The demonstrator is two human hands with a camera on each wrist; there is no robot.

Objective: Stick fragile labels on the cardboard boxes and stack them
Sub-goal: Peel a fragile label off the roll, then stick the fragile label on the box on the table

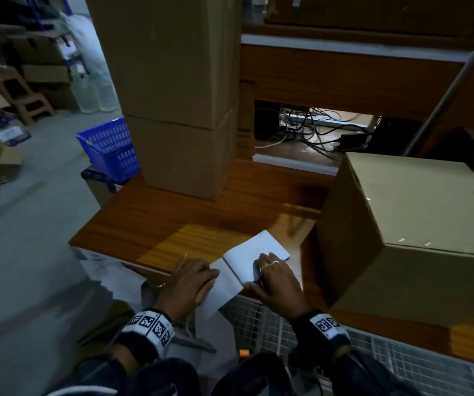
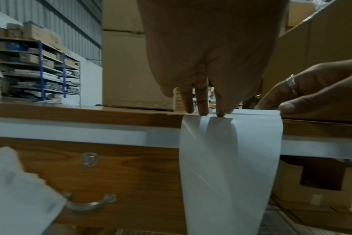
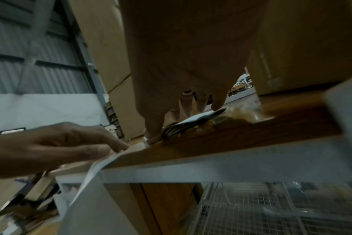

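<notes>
Left hand (image 1: 185,281) lay flat, fingertips (image 2: 203,111) pressing the white label sheet (image 1: 247,260) at the surface (image 1: 190,224) edge; the sheet's loose end hung over the edge beneath that hand. Right hand (image 1: 277,281) held the same sheet down, fingers curled, possibly pinching something dark — too blurred to tell. Single cardboard box (image 1: 413,224) stood just right of the right hand; stacked boxes (image 1: 178,110) beyond the left.

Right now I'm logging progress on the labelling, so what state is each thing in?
Label strip: white, lying on the desk edge, one end hanging over it.
Left hand: fingertips pressing the strip.
Right hand: fingers holding the strip down.
Stacked boxes: closed, upright.
Right box: closed, no label visible.
</notes>
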